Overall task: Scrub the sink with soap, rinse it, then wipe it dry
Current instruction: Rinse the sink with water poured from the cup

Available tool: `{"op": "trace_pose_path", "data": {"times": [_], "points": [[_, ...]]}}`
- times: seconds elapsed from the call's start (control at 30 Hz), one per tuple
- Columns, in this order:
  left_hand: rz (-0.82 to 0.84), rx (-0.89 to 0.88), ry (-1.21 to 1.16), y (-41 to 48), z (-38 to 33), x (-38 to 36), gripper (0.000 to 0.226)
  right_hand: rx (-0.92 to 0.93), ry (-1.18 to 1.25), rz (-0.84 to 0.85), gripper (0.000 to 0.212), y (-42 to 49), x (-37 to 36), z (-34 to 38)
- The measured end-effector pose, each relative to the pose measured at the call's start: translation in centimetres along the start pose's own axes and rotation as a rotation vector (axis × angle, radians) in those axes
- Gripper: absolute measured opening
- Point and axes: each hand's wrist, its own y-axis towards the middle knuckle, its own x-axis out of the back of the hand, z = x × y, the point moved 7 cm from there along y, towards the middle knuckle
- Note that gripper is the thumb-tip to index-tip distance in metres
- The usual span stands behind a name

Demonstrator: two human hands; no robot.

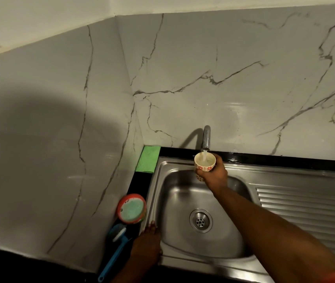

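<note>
The steel sink fills the lower middle, with its drain in the basin floor. My right hand grips a white cup with red flowers and holds it under the tap. Water runs from the tap into the cup. My left hand rests on the sink's left rim, fingers straight. A round red tub of green soap sits on the black counter left of the sink. A blue-handled brush lies just in front of the tub.
A green cloth lies in the back left corner of the counter. The ribbed steel draining board stretches right of the basin. Marble-patterned wall tiles rise directly behind and to the left.
</note>
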Motion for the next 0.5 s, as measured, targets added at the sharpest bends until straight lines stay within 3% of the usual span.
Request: {"op": "trace_pose_path", "data": {"times": [0.5], "points": [[0.004,0.036,0.004,-0.16,0.08,0.28,0.085,0.048,0.031,-0.024,0.079,-0.06,0.01,0.38]]}}
